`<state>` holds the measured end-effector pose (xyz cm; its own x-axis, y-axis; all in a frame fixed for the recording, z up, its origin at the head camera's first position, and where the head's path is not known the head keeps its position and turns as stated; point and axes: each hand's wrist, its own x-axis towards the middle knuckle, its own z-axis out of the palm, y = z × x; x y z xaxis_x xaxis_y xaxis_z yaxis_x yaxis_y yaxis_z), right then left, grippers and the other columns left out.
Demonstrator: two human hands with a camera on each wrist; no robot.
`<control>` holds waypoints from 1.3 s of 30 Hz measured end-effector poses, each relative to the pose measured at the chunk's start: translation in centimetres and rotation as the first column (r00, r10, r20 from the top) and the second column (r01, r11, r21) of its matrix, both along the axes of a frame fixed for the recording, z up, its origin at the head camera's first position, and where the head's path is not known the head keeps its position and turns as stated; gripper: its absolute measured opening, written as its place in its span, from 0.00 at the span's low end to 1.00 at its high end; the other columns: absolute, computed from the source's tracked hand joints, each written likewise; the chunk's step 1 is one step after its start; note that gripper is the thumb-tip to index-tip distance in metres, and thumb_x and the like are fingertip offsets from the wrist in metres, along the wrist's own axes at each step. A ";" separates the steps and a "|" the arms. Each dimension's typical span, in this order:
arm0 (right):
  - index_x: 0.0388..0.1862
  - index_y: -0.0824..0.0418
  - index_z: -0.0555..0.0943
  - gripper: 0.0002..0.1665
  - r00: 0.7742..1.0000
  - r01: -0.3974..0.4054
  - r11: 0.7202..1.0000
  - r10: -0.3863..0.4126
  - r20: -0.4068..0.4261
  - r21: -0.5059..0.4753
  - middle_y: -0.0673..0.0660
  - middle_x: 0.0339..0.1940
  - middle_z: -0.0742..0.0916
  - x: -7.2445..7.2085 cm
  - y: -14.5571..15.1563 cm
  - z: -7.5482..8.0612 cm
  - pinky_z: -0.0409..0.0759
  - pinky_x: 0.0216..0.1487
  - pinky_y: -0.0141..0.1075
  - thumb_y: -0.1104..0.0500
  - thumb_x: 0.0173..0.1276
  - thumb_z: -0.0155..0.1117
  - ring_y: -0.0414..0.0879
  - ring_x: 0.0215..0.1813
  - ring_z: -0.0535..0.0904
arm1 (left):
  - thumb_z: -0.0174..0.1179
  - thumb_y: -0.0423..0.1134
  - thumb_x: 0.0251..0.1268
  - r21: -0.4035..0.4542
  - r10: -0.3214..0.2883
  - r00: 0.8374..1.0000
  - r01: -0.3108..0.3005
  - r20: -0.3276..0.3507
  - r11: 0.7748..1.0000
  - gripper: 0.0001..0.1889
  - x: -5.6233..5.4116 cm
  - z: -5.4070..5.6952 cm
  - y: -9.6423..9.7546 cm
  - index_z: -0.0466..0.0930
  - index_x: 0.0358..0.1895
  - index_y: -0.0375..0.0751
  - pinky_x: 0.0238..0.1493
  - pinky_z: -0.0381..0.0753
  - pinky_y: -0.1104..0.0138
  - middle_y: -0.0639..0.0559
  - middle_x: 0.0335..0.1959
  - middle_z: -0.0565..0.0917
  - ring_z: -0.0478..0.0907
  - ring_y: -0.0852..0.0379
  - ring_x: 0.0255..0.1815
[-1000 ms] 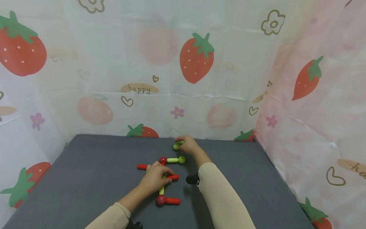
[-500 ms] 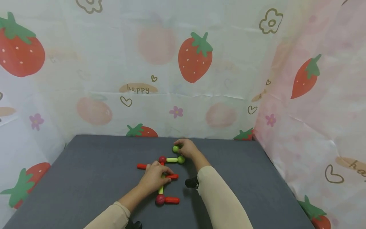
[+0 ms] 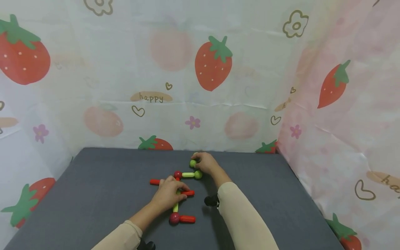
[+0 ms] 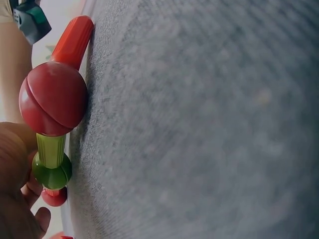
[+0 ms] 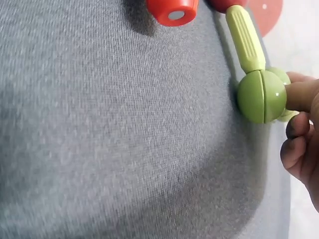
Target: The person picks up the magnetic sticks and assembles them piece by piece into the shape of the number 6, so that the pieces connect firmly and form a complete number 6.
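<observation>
A figure of magnetic building sticks and balls lies on the dark grey table (image 3: pixel 103 194). My left hand (image 3: pixel 167 192) grips its middle, at a green ball (image 4: pixel 52 172) that joins a yellow-green stick (image 3: pixel 175 207) and a red stick (image 3: pixel 189 193). Below that sit a red ball (image 3: pixel 174 218) and a second red stick (image 3: pixel 188 219). Farther up, a red ball (image 3: pixel 177 174) carries a yellow-green stick (image 3: pixel 188 175) ending in a green ball (image 3: pixel 198 174). My right hand (image 3: pixel 206 163) pinches another green ball (image 3: pixel 193 163) just beyond that end; its fingers partly hide this piece.
Another red stick (image 3: pixel 154 182) sticks out left of the figure. A strawberry-print cloth (image 3: pixel 175 121) hangs right behind the table's far edge, close to my right hand. More cloth (image 3: pixel 337 146) borders the right side.
My right hand has come slightly nearer with the green ball, towards the figure's far end. The left hand keeps its place on the figure.
</observation>
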<state>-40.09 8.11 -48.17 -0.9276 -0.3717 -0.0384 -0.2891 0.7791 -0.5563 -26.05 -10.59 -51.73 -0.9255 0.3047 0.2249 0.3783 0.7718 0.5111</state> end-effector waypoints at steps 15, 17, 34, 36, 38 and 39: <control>0.67 0.54 0.80 0.24 0.995 -0.087 0.988 0.080 -0.063 -0.125 0.54 0.69 0.81 3.3 2.8 2.3 0.76 0.62 0.52 0.59 0.73 0.67 0.55 0.70 0.75 | 0.76 0.45 0.58 -0.021 -0.008 1.000 0.008 0.016 1.000 0.09 -0.3 0.0 0.1 0.91 0.42 0.62 0.43 0.58 0.60 0.71 0.33 0.85 0.66 0.63 0.38; 0.67 0.53 0.81 0.24 0.993 -0.092 0.989 0.082 -0.083 -0.118 0.53 0.68 0.81 4.0 3.1 2.5 0.78 0.56 0.49 0.59 0.73 0.69 0.54 0.63 0.79 | 0.76 0.45 0.57 -0.025 -0.003 1.000 0.004 0.013 1.000 0.09 -0.3 0.1 0.1 0.91 0.42 0.62 0.43 0.58 0.60 0.71 0.33 0.85 0.66 0.63 0.38; 0.64 0.51 0.83 0.22 0.991 -0.122 0.979 0.110 -0.080 -0.165 0.51 0.64 0.83 9.3 4.8 1.9 0.76 0.36 0.37 0.57 0.71 0.70 0.41 0.34 0.75 | 0.77 0.44 0.57 -0.029 0.022 0.999 -0.021 0.036 0.999 0.10 -0.1 0.6 0.4 0.91 0.42 0.60 0.44 0.58 0.58 0.70 0.33 0.85 0.67 0.62 0.40; 0.63 0.51 0.83 0.22 0.993 -0.110 0.979 0.101 -0.061 -0.171 0.51 0.63 0.84 9.6 4.9 1.6 0.74 0.33 0.36 0.57 0.71 0.71 0.41 0.30 0.73 | 0.77 0.44 0.57 -0.025 0.024 0.999 -0.022 0.042 0.999 0.10 -0.2 0.6 0.4 0.91 0.42 0.60 0.45 0.58 0.58 0.71 0.32 0.85 0.67 0.62 0.40; 0.63 0.51 0.84 0.22 0.994 -0.104 0.979 0.096 -0.050 -0.178 0.51 0.63 0.84 9.9 5.1 1.2 0.73 0.32 0.36 0.56 0.70 0.71 0.41 0.29 0.72 | 0.77 0.44 0.57 -0.021 0.023 0.999 -0.022 0.045 1.000 0.10 -0.2 0.6 0.4 0.91 0.41 0.60 0.44 0.58 0.58 0.71 0.32 0.84 0.67 0.62 0.39; 0.63 0.51 0.84 0.22 0.995 -0.101 0.978 0.094 -0.045 -0.180 0.51 0.63 0.84 10.1 5.2 1.0 0.73 0.32 0.35 0.56 0.70 0.72 0.40 0.29 0.72 | 0.77 0.44 0.57 -0.022 0.024 0.999 -0.023 0.048 1.000 0.09 -0.2 0.5 0.4 0.91 0.41 0.60 0.44 0.58 0.59 0.71 0.32 0.84 0.67 0.62 0.39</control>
<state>-30.01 13.26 -47.14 -0.8860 -0.4582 0.0710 -0.3813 0.6330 -0.6737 -26.29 -10.19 -51.20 -0.9420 0.2872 0.1736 0.3354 0.7909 0.5118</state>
